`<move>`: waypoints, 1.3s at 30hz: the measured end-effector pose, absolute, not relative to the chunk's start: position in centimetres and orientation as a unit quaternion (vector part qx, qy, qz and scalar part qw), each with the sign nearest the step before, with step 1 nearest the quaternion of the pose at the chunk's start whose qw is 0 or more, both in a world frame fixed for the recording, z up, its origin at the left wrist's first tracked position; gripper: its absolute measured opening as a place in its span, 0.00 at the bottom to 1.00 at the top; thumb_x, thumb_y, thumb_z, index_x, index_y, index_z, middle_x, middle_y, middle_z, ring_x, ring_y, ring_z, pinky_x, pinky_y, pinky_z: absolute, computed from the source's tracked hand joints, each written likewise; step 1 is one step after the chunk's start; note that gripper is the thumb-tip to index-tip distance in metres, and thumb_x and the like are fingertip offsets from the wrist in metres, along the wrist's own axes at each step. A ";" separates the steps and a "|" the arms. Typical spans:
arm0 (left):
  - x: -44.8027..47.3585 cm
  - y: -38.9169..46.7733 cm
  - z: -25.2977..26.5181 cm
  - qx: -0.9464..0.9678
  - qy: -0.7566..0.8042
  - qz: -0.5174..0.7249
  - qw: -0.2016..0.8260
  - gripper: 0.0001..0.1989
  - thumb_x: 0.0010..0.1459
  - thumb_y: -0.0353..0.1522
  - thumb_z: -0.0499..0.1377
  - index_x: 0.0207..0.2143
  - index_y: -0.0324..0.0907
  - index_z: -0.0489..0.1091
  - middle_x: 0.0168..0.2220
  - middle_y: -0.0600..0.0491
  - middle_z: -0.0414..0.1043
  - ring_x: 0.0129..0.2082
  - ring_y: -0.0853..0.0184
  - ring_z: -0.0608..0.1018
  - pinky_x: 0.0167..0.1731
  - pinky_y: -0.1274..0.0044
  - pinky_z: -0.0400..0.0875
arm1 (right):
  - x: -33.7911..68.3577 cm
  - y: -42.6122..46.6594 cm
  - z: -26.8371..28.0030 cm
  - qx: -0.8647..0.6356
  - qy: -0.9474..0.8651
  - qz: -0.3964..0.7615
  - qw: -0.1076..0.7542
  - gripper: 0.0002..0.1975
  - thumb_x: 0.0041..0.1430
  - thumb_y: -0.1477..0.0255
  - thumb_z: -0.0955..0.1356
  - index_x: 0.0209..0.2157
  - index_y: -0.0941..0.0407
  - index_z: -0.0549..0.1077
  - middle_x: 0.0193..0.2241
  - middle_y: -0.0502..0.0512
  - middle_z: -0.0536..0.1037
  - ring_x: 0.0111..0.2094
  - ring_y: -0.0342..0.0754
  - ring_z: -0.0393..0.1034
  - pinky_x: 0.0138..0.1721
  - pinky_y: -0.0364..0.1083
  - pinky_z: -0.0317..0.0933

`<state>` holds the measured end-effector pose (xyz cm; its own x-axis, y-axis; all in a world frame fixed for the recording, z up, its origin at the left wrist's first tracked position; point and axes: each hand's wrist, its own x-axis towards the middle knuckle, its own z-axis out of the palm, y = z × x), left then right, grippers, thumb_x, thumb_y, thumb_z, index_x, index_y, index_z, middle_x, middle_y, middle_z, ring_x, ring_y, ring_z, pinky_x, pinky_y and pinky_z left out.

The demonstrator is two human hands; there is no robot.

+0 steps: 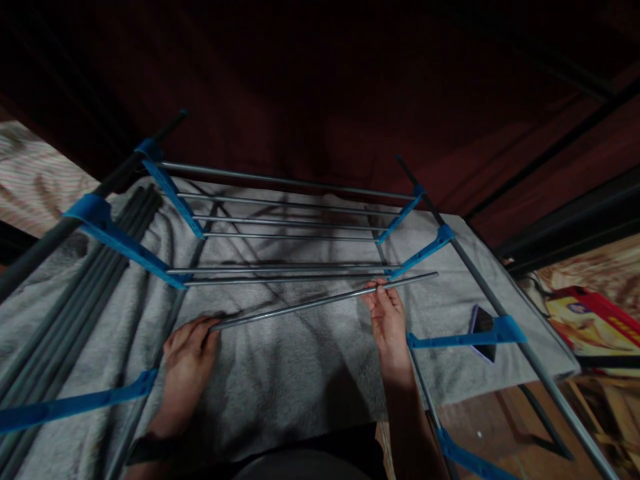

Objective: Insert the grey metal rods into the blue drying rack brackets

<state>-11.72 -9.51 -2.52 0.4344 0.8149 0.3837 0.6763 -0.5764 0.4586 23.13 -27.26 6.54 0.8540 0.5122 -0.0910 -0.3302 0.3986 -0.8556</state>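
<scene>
1. Rod of thin, straight grey metal (300, 307) spans both hands; runs slantwise above a grey fleecy blanket (280, 380), right end farther from the person.
2. Left hand (190, 350): fingers closed over rod's left end, tip hidden; right hand (387, 317): narrow pinch, thumb and fingers, short of the right end; that end sticks out past it, free.
3. Step in hand, a judgement: aligning rod with the long blue plastic left bracket (130, 247) and long blue plastic right bracket (423, 252); best to level it parallel with the two fitted grey metal rods (280, 269) just beyond; seat one end first, then ease in the other; forcing could splay the brackets.
4. Left grip likely better a little back from the tip, end bare; right grip good for guiding; light pinch, no bending.
5. Holders: far-left blue plastic bracket (173, 193) and far-right blue plastic bracket (400, 217) carry four slim grey metal rods (290, 181); socket holes too dim to count.
6. Lower-right blue plastic bracket (450, 340) crosses in front of a dark-screened, purple-edged phone (483, 319); no rod seen in it.
7. Dark grey tube bundle (75, 313) at left; red-and-yellow printed package (595, 327) far right; contents, cannot tell.
</scene>
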 end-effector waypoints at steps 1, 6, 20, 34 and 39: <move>-11.7 -9.5 -2.5 0.837 0.446 0.294 0.120 0.17 0.71 0.41 0.50 0.48 0.44 0.75 0.49 0.44 0.80 0.54 0.52 0.78 0.60 0.59 0.67 | 23.0 -27.1 6.7 -0.486 -0.097 0.257 0.830 0.14 0.54 0.63 0.80 0.40 0.50 0.80 0.39 0.48 0.82 0.43 0.44 0.78 0.52 0.47 0.73; -11.6 -9.7 -2.0 0.825 0.461 0.305 0.117 0.15 0.70 0.39 0.51 0.49 0.45 0.75 0.51 0.44 0.79 0.55 0.50 0.77 0.59 0.57 0.66 | 22.6 -26.4 6.9 -0.492 -0.123 0.273 0.817 0.17 0.53 0.63 0.80 0.44 0.50 0.80 0.40 0.49 0.83 0.45 0.45 0.78 0.52 0.48 0.73; -10.0 -10.2 -0.8 0.830 0.466 0.305 0.034 0.15 0.70 0.34 0.51 0.47 0.42 0.77 0.48 0.43 0.81 0.51 0.51 0.78 0.67 0.49 0.53 | 22.6 -26.8 6.1 -0.478 -0.089 0.276 0.829 0.14 0.52 0.67 0.81 0.38 0.50 0.80 0.37 0.47 0.83 0.40 0.44 0.79 0.48 0.47 0.76; -6.7 -11.9 1.0 0.900 0.349 0.262 0.012 0.17 0.71 0.27 0.51 0.54 0.46 0.76 0.49 0.47 0.82 0.53 0.57 0.79 0.67 0.56 0.56 | 24.0 -29.8 0.8 -0.496 -0.001 0.277 0.823 0.14 0.51 0.71 0.81 0.40 0.51 0.79 0.41 0.48 0.84 0.46 0.44 0.80 0.56 0.49 0.75; -5.2 -12.4 0.4 0.920 0.305 0.243 0.021 0.19 0.69 0.26 0.52 0.57 0.46 0.75 0.50 0.47 0.81 0.50 0.59 0.80 0.66 0.58 0.60 | 24.0 -29.9 -0.9 -0.503 0.010 0.272 0.820 0.11 0.53 0.73 0.78 0.39 0.52 0.80 0.41 0.50 0.84 0.47 0.47 0.80 0.62 0.55 0.71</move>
<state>-5.19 -12.38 0.42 0.6955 0.5722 0.4347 0.5520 -0.8127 0.1866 23.95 -29.90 -0.86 0.8523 0.4355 -0.2896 -0.4554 0.3456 -0.8205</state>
